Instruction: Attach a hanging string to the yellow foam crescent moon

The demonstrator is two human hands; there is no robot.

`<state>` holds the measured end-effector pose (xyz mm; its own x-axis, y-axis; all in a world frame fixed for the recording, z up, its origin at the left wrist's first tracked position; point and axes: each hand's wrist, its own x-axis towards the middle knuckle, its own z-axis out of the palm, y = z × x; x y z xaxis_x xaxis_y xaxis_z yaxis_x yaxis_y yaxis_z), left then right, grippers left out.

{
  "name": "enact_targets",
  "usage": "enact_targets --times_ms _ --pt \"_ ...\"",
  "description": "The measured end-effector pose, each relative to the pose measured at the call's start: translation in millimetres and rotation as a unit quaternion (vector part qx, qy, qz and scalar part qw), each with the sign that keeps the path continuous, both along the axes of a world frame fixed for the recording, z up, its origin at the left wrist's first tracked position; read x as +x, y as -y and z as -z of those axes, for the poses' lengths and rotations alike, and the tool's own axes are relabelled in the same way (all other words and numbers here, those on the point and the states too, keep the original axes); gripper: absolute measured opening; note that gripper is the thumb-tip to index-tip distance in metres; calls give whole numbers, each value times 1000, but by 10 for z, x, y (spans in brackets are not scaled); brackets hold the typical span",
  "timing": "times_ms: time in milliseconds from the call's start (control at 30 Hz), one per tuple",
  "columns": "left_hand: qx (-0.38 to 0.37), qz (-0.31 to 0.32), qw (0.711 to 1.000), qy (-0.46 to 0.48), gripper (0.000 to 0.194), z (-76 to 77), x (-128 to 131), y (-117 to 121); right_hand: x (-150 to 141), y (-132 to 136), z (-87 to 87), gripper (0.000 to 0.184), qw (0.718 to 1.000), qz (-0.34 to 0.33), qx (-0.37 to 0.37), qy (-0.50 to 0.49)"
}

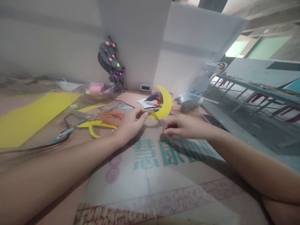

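Note:
A yellow crescent moon cutout [166, 103] lies on the floor ahead of me. My left hand [131, 123] is closed in a pinch on the crescent's lower tip. My right hand [181, 126] is closed too, pinching a thin thread or wire that runs from the crescent's tip toward it. Both hands rest over a grey printed woven mat [150, 162] with teal characters.
Scissors with yellow handles [96, 125] and orange handles [111, 117] lie left of my left hand. A glue gun [153, 97] sits behind the crescent. A yellow sheet [30, 117] lies far left, a black beaded ornament [111, 61] leans in the corner, a twine bundle [188, 105] sits right.

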<state>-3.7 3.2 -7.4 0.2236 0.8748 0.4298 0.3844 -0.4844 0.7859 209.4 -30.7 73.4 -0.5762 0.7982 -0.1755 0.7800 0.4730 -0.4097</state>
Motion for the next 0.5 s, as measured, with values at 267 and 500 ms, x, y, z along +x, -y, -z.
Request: enact_targets --times_ms 267,500 --pt "-8 3 1000 5 22 -16 2 13 -17 51 57 28 989 44 131 62" --pt "4 4 1000 -5 22 -8 7 15 -55 -32 291 21 986 51 150 52"
